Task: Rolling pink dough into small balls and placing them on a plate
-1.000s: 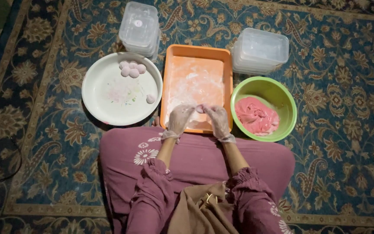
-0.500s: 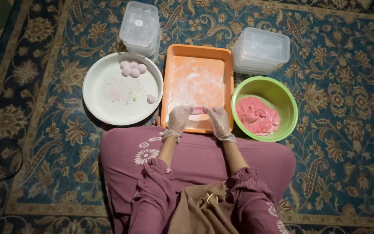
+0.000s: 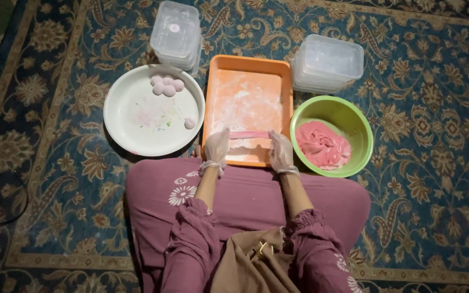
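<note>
Left hand [image 3: 216, 146] and right hand [image 3: 280, 152] now apart, each grip pinching an end of pink dough strip [image 3: 249, 134], stretched since earlier

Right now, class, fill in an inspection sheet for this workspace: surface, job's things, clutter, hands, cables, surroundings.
Surface: patterned blue carpet; floured orange tray on it.
Job's things: pink dough strip stretched between both hands; green bowl of pink dough; white plate with pink dough balls.
Clutter: two stacks of clear lidded containers.
Hands: left hand and right hand, gloved, each gripping a strip end.
Cables: dark loop at the left edge, perhaps a cable.
Surroundings: nothing seen.
</note>
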